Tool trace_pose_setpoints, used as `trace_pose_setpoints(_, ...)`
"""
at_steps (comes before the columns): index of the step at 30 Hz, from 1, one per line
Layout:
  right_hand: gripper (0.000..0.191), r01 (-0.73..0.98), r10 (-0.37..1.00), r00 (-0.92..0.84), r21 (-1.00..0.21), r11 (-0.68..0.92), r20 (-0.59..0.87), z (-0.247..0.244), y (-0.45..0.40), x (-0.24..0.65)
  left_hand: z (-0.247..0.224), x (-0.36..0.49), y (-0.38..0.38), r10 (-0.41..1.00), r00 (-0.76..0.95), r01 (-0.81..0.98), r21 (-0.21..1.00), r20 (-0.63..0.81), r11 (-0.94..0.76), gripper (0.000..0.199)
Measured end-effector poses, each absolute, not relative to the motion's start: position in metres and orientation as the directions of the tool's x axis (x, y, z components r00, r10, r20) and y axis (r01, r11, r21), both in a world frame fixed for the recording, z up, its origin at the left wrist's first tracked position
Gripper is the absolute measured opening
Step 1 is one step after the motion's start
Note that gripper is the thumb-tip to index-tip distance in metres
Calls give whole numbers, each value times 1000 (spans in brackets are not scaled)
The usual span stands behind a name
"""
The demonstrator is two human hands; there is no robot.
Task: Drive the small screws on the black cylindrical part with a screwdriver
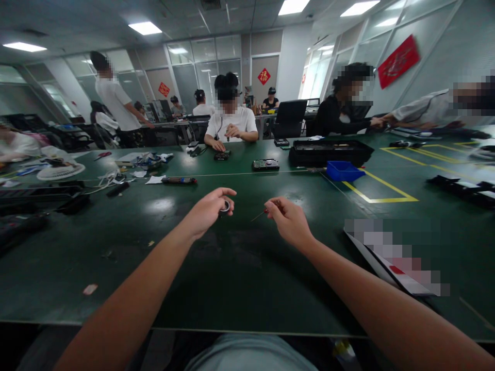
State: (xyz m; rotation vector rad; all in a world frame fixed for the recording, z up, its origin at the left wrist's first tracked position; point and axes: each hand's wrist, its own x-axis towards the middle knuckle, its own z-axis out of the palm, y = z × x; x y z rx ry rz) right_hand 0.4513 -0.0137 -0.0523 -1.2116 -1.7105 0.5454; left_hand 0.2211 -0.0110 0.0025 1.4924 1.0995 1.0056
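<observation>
Over the middle of the green table, my left hand [212, 210] is closed, its fingers curled around a small ring-shaped thing [225, 207] with a pale rim and dark centre. The index finger points to the right. A short gap away, my right hand [288, 221] is shut on a thin screwdriver [258, 215], whose narrow metal shaft slants down to the left. Its reddish-brown handle is mostly hidden by the fingers. The shaft's tip is apart from the ring-shaped thing.
On the green table [240, 293] lie a hard drive [266, 164], a blue bin [344, 171], a black tray [330, 153], a thick-handled tool [180, 180] and a paper booklet [398, 263]. Across the table sits a person [232, 123], hands on a small device.
</observation>
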Motion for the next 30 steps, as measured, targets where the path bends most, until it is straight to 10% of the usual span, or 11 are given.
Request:
trace_pose_setpoints(17, 28, 518, 885, -85, -739, 432, 458, -48, -21, 446, -69, 241, -8, 931, 340, 576, 755, 130, -315, 55)
trace_pose_setpoints(30, 25, 334, 876, -76, -816, 472, 476, -54, -21, 445, -73, 233, 0, 893, 334, 571, 689, 301, -446, 47)
